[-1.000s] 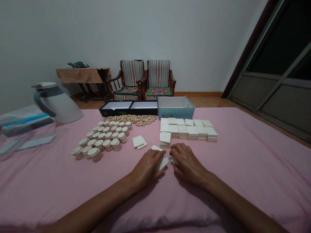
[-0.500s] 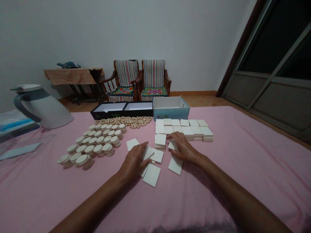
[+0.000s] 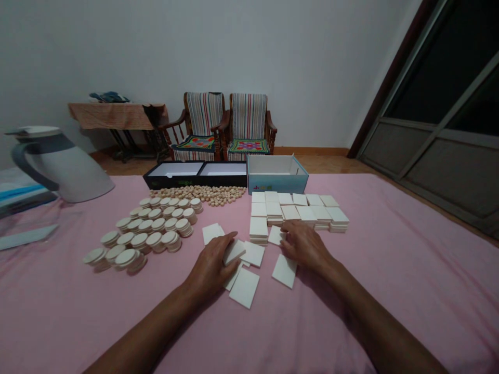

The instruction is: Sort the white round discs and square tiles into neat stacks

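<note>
My left hand (image 3: 213, 264) is closed round a white square tile (image 3: 234, 251), gripped between thumb and fingers above several loose tiles. Under and beside it lie a tile (image 3: 253, 254) to the right and another tile (image 3: 245, 289) nearer me. The fingers of my right hand (image 3: 302, 243) curl at the right edge of a small white tile (image 3: 276, 235), just right of a tile stack (image 3: 258, 229). Below that hand a single tile (image 3: 285, 271) lies flat on the pink cloth. Rows of stacked square tiles (image 3: 306, 214) stand beyond my right hand.
Stacks of round wooden discs (image 3: 155, 239) fill the left side, with a heap of small wooden beads (image 3: 210, 194) behind. A black divided box (image 3: 175, 181) and a light blue box (image 3: 277, 183) stand at the far edge. A white jug (image 3: 70, 171) is at far left.
My right hand has drawn slightly right and back, so more of the small tile beside the stack shows. My left hand keeps its tile, and the view has shifted a little.
</note>
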`<state>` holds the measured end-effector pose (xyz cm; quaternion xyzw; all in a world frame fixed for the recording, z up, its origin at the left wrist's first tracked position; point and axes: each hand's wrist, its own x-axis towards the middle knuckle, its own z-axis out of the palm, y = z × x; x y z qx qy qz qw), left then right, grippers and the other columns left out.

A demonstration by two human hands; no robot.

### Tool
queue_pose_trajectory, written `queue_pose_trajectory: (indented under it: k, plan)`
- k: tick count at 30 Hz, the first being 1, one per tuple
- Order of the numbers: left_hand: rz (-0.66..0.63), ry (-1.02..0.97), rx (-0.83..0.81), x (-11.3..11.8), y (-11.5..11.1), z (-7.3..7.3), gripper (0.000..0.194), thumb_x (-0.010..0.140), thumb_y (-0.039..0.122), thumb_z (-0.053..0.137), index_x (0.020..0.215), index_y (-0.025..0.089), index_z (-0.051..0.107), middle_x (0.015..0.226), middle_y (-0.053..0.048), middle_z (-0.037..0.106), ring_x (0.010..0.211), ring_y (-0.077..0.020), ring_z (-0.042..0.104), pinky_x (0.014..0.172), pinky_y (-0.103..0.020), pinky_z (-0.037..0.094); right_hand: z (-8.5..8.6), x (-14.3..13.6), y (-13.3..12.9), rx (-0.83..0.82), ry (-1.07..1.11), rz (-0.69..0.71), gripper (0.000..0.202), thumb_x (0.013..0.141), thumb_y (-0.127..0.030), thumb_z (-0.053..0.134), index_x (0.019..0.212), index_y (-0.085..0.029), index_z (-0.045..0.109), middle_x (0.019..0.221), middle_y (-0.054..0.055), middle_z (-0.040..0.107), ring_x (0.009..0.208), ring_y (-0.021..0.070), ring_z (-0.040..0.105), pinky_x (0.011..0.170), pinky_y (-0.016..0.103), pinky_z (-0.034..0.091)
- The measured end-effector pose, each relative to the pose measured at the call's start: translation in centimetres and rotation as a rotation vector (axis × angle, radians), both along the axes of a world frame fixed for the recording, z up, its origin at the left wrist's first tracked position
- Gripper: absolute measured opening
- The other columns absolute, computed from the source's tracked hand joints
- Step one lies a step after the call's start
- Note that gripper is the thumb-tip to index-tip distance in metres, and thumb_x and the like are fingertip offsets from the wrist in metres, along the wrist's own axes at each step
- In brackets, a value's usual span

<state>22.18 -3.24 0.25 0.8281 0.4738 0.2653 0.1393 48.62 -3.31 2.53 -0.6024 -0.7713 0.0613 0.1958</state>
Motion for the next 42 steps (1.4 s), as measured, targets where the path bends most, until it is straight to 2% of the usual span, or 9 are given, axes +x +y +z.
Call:
queue_pose_trajectory:
  k: [11, 17, 20, 23, 28, 32, 35, 38, 42]
  plan:
    - [-0.055, 0.025, 0.118, -0.1, -0.1, 0.0, 0.045, 0.085, 0.034, 0.055, 0.127, 0.019, 0.049, 0.119, -0.011, 0.060, 0.108, -0.0243, 0.056, 0.092, -0.040, 0.046, -0.7, 0.5, 0.2, 0.015, 0.144, 0.106, 0.023, 0.074, -0.005, 0.045, 0.087, -0.017, 0.059, 0.090, 0.006, 0.062, 0.086, 0.0177, 0.056, 0.077, 0.029, 0.043]
    - [-0.005, -0.004, 0.143, -0.3, 0.3, 0.1, 0.041, 0.085, 0.037, 0.055, 0.122, 0.019, 0.054, 0.113, -0.010, 0.064, 0.104, -0.0241, 0.059, 0.089, -0.039, 0.049, 0.6, 6.6, 1.1, 0.310, 0.108, -0.438, 0.037, 0.084, -0.027, 0.043, 0.115, -0.010, 0.056, 0.114, 0.017, 0.061, 0.107, 0.0284, 0.054, 0.092, 0.042, 0.040]
    - [0.008, -0.003, 0.139, -0.3, 0.3, 0.1, 0.039, 0.086, 0.037, 0.053, 0.121, 0.019, 0.055, 0.114, -0.010, 0.065, 0.104, -0.0240, 0.060, 0.089, -0.040, 0.049, 0.2, 9.6, 1.6, 0.154, 0.012, -0.684, 0.059, 0.085, -0.040, 0.044, 0.130, -0.001, 0.043, 0.121, 0.026, 0.056, 0.113, 0.0341, 0.052, 0.092, 0.045, 0.040]
    - [0.000, 0.004, 0.135, -0.2, 0.3, 0.1, 0.038, 0.087, 0.036, 0.052, 0.120, 0.019, 0.055, 0.114, -0.010, 0.065, 0.105, -0.0239, 0.060, 0.089, -0.040, 0.048, -0.5, 11.0, 2.1, -0.050, 0.051, -0.769, 0.066, 0.087, -0.049, 0.039, 0.130, 0.000, 0.040, 0.118, 0.027, 0.058, 0.108, 0.0350, 0.057, 0.085, 0.043, 0.044]
    - [0.009, -0.002, 0.134, -0.2, 0.4, 0.1, 0.036, 0.086, 0.035, 0.052, 0.118, 0.020, 0.056, 0.112, -0.010, 0.066, 0.103, -0.0233, 0.061, 0.088, -0.039, 0.049, -1.3, 11.1, 2.2, -0.132, 0.093, -0.700, 0.058, 0.086, -0.051, 0.039, 0.124, -0.009, 0.049, 0.109, 0.020, 0.064, 0.098, 0.0307, 0.062, 0.079, 0.037, 0.046]
    - [-0.012, 0.001, 0.133, -0.2, 0.5, -0.1, 0.036, 0.086, 0.035, 0.052, 0.118, 0.019, 0.056, 0.113, -0.010, 0.066, 0.102, -0.0232, 0.061, 0.088, -0.039, 0.049, -0.8, 10.0, 1.6, 0.078, 0.023, -0.706, 0.057, 0.085, -0.045, 0.044, 0.129, -0.009, 0.045, 0.121, 0.022, 0.057, 0.110, 0.0335, 0.053, 0.085, 0.045, 0.042]
    - [-0.001, 0.007, 0.132, -0.2, 0.5, -0.1, 0.036, 0.086, 0.036, 0.052, 0.118, 0.019, 0.056, 0.113, -0.010, 0.066, 0.103, -0.0235, 0.061, 0.088, -0.039, 0.049, -0.1, 8.0, 1.3, 0.271, 0.016, -0.480, 0.036, 0.085, -0.029, 0.044, 0.115, -0.016, 0.058, 0.120, 0.015, 0.059, 0.111, 0.0289, 0.051, 0.091, 0.043, 0.038]
    - [0.014, 0.019, 0.120, -0.2, 0.4, 0.0, 0.035, 0.086, 0.034, 0.052, 0.118, 0.020, 0.056, 0.114, -0.009, 0.066, 0.103, -0.0235, 0.060, 0.088, -0.039, 0.049, 0.2, 5.5, 1.2, 0.175, 0.068, -0.189, 0.025, 0.083, -0.019, 0.043, 0.091, -0.019, 0.067, 0.096, 0.007, 0.068, 0.091, 0.0216, 0.057, 0.084, 0.035, 0.039]
    - [0.030, 0.030, 0.094, -0.3, 0.3, 0.0, 0.035, 0.087, 0.033, 0.051, 0.119, 0.019, 0.055, 0.115, -0.009, 0.065, 0.104, -0.0230, 0.060, 0.089, -0.039, 0.048, -0.1, 3.2, 1.2, 0.113, 0.035, -0.079, 0.024, 0.085, -0.018, 0.045, 0.091, -0.019, 0.068, 0.088, 0.006, 0.067, 0.086, 0.0212, 0.054, 0.078, 0.034, 0.038]
